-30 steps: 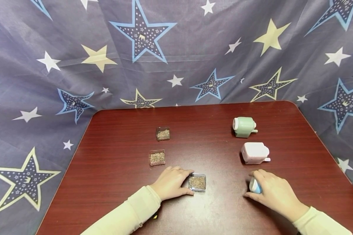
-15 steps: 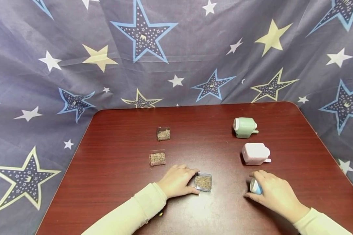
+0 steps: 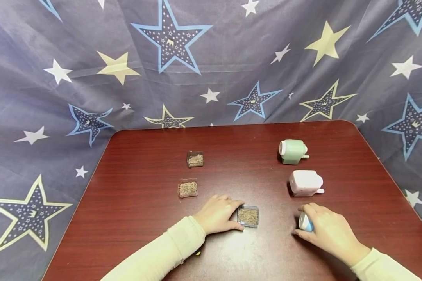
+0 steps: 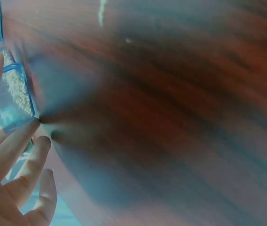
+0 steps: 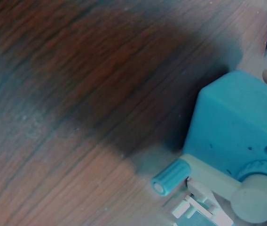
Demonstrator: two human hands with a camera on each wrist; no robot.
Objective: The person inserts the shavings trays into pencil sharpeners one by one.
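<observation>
My left hand (image 3: 219,216) holds a small clear drawer of pencil shavings (image 3: 247,216) by its left end, index finger at the far corner and thumb at the near one. In the left wrist view the drawer (image 4: 18,92) shows between thumb and fingers, pale shavings inside. My right hand (image 3: 328,230) grips a blue pencil sharpener (image 3: 306,222) to the right; its white end faces the drawer and the hand hides most of the body. The right wrist view shows the sharpener's blue body (image 5: 237,122) and its grey crank (image 5: 213,176) with a blue knob.
Behind the right hand stand a pink sharpener (image 3: 305,183) and, farther back, a green sharpener (image 3: 292,152). Two more clear drawers with shavings, a nearer drawer (image 3: 188,188) and a farther drawer (image 3: 195,160), lie left of centre on the brown table (image 3: 137,168). A star-patterned cloth (image 3: 211,74) hangs behind.
My left hand has slid the drawer of shavings to the right across the table, closer to the blue sharpener. The right hand and its sharpener have stayed in place.
</observation>
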